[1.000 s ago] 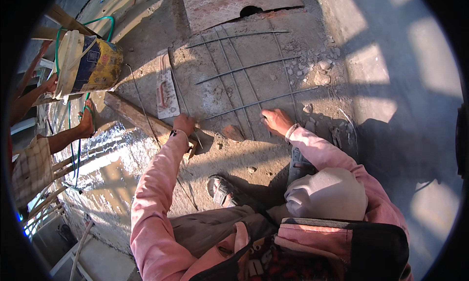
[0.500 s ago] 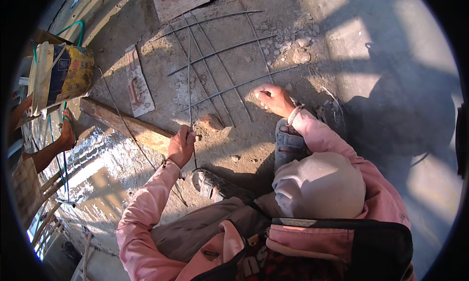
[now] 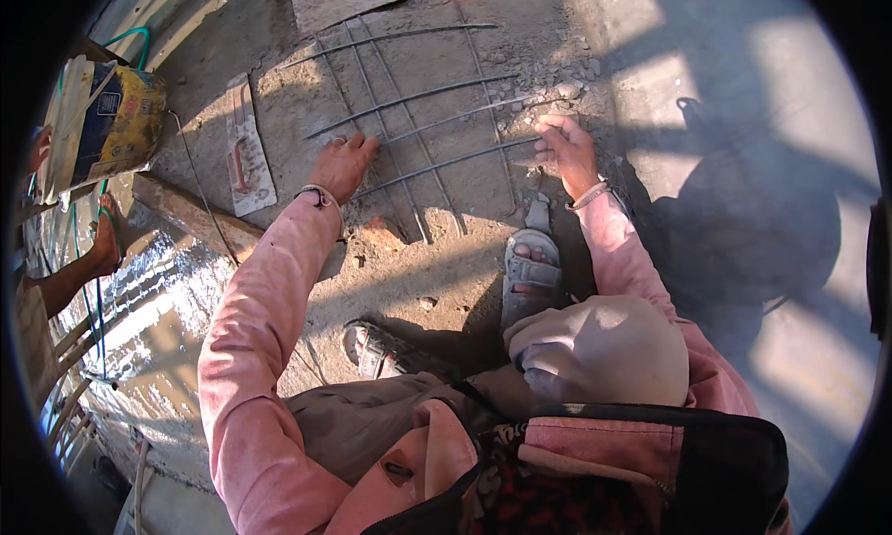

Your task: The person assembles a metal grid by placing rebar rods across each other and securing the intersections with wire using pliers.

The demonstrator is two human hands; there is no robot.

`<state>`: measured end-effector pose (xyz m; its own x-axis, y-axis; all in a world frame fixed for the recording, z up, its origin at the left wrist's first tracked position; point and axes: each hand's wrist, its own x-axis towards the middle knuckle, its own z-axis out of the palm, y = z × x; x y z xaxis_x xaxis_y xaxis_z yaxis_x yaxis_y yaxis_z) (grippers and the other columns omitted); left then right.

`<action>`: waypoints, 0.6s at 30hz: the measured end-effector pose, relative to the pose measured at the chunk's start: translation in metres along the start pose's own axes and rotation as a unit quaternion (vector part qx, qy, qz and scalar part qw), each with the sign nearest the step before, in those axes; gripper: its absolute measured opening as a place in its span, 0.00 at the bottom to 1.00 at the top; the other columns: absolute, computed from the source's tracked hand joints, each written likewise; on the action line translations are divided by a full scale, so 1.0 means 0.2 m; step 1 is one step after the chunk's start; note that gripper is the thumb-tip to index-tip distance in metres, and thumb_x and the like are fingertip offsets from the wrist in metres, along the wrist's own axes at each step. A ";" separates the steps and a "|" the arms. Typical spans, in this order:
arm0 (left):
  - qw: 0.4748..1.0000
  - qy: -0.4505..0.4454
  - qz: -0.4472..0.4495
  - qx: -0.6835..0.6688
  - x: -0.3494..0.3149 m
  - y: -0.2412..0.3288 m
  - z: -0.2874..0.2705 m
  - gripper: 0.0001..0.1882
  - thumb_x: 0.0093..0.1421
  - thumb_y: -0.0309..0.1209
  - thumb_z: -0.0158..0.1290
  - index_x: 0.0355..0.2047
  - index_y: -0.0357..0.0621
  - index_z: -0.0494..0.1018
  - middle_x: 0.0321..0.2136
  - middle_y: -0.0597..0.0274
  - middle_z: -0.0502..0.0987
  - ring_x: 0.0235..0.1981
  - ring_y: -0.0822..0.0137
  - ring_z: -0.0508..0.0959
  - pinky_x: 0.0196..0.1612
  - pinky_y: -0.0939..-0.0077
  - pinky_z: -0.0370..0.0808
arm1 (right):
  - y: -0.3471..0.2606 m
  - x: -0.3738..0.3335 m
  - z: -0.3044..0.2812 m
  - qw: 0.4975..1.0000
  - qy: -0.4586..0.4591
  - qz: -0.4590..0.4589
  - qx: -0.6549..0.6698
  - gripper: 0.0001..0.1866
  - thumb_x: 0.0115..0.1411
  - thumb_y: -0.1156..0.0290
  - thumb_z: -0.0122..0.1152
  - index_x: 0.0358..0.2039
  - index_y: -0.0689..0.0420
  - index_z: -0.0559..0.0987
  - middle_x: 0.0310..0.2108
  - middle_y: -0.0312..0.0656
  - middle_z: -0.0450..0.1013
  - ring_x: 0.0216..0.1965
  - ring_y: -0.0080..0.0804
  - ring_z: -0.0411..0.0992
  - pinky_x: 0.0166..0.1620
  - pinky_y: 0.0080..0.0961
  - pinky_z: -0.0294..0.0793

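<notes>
A loose grid of thin steel bars (image 3: 409, 98) lies on the rough ground in front of me. My left hand (image 3: 344, 166) is closed around the left end of a loose steel rod (image 3: 441, 122), which lies across the grid between two crossbars. At the grid's right side, my right hand (image 3: 567, 154) has its fingers bent together at the end of the nearest crossbar (image 3: 455, 165). Those fingers hide the bar's tip and appear to pinch it. A piece of broken brick (image 3: 383, 234) lies just below the grid's near left corner.
Left of the grid lies a plastering float (image 3: 249, 158), with a wooden plank (image 3: 190, 211) below it. A yellow and dark-blue bucket (image 3: 130, 126) stands farther left, near another person's foot (image 3: 107, 237). Rubble (image 3: 567, 75) is scattered at the right. My sandalled feet (image 3: 531, 265) are close by.
My left hand has moved up and forward, and the rod it held lengthwise now lies crosswise over the grid. My right hand has moved right and slightly forward to the crossbar's end.
</notes>
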<state>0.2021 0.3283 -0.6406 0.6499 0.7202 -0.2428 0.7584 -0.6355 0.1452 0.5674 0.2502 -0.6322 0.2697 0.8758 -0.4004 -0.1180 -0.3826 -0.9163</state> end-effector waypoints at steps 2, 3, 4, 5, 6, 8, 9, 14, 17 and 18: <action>1.000 0.025 -0.007 0.017 0.01 -0.01 0.04 0.13 0.56 0.26 0.46 0.42 0.49 0.64 0.38 0.56 0.71 0.42 0.51 0.74 0.42 0.60 0.71 | -0.01 0.03 0.01 0.998 0.007 0.006 -0.060 0.13 0.56 0.70 0.57 0.42 0.60 0.75 0.31 0.37 0.73 0.29 0.23 0.72 0.30 0.20 0.74; 0.998 0.048 -0.010 0.031 0.00 -0.02 0.06 0.13 0.56 0.26 0.46 0.43 0.49 0.64 0.38 0.57 0.71 0.43 0.52 0.74 0.43 0.61 0.71 | -0.01 0.05 0.01 0.996 0.008 0.007 -0.089 0.13 0.55 0.70 0.57 0.41 0.59 0.76 0.31 0.38 0.74 0.29 0.25 0.73 0.31 0.22 0.74; 0.998 0.045 -0.011 0.034 -0.01 -0.03 0.07 0.13 0.56 0.26 0.46 0.43 0.49 0.64 0.39 0.56 0.71 0.43 0.52 0.73 0.43 0.61 0.71 | 0.00 0.07 0.03 0.982 0.010 -0.054 -0.180 0.13 0.54 0.70 0.57 0.41 0.58 0.76 0.31 0.39 0.74 0.31 0.28 0.73 0.34 0.23 0.74; 0.998 0.049 -0.013 0.039 -0.02 -0.04 0.09 0.13 0.56 0.26 0.46 0.43 0.48 0.64 0.39 0.56 0.71 0.44 0.52 0.73 0.43 0.61 0.71 | 0.01 0.10 0.04 0.957 0.012 -0.115 -0.268 0.13 0.53 0.70 0.56 0.40 0.57 0.77 0.32 0.40 0.74 0.33 0.31 0.73 0.37 0.25 0.73; 0.998 0.028 -0.023 0.046 -0.03 -0.04 0.10 0.14 0.56 0.27 0.46 0.43 0.48 0.64 0.39 0.56 0.71 0.44 0.53 0.73 0.44 0.61 0.70 | 0.02 0.13 0.05 0.920 0.013 -0.172 -0.353 0.13 0.52 0.70 0.56 0.40 0.56 0.78 0.33 0.41 0.75 0.34 0.35 0.74 0.40 0.27 0.73; 0.999 0.005 -0.029 0.036 -0.04 -0.05 0.11 0.14 0.56 0.26 0.46 0.44 0.48 0.64 0.40 0.55 0.71 0.44 0.53 0.73 0.45 0.61 0.70 | 0.05 0.19 0.08 0.869 -0.019 -0.256 -0.423 0.13 0.52 0.69 0.55 0.39 0.56 0.78 0.36 0.42 0.74 0.39 0.39 0.72 0.43 0.30 0.71; 0.999 -0.016 -0.038 0.033 -0.05 -0.05 0.11 0.14 0.55 0.25 0.46 0.44 0.47 0.64 0.40 0.55 0.71 0.44 0.53 0.73 0.45 0.61 0.70 | 0.07 0.22 0.09 0.839 -0.037 -0.297 -0.455 0.13 0.51 0.69 0.55 0.38 0.55 0.78 0.37 0.43 0.73 0.41 0.41 0.71 0.44 0.31 0.71; 0.997 -0.047 -0.066 0.005 -0.04 -0.03 0.08 0.14 0.53 0.22 0.45 0.42 0.46 0.66 0.40 0.53 0.71 0.43 0.53 0.74 0.45 0.62 0.71 | 0.13 0.31 0.15 0.715 -0.089 -0.337 -0.606 0.11 0.50 0.68 0.58 0.35 0.53 0.78 0.35 0.42 0.72 0.42 0.43 0.69 0.46 0.36 0.67; 0.996 -0.064 -0.049 0.030 -0.06 -0.01 0.08 0.13 0.52 0.22 0.46 0.39 0.45 0.67 0.39 0.52 0.72 0.40 0.51 0.75 0.44 0.60 0.71 | 0.12 0.29 0.14 0.705 -0.101 -0.397 -0.579 0.06 0.50 0.72 0.59 0.31 0.52 0.76 0.31 0.38 0.70 0.39 0.41 0.68 0.42 0.37 0.65; 0.996 -0.067 -0.040 0.039 -0.06 -0.01 0.08 0.12 0.52 0.23 0.46 0.39 0.45 0.68 0.38 0.51 0.72 0.39 0.50 0.76 0.43 0.60 0.72 | 0.12 0.28 0.13 0.699 -0.106 -0.398 -0.585 0.05 0.50 0.73 0.59 0.30 0.52 0.75 0.30 0.37 0.70 0.38 0.40 0.68 0.40 0.37 0.65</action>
<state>0.1916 0.3159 -0.6522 0.5711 0.7292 -0.3770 0.7979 -0.6011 0.0459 0.5544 0.2976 -0.6755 -0.3564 0.9250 0.1317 0.8845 0.3794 -0.2714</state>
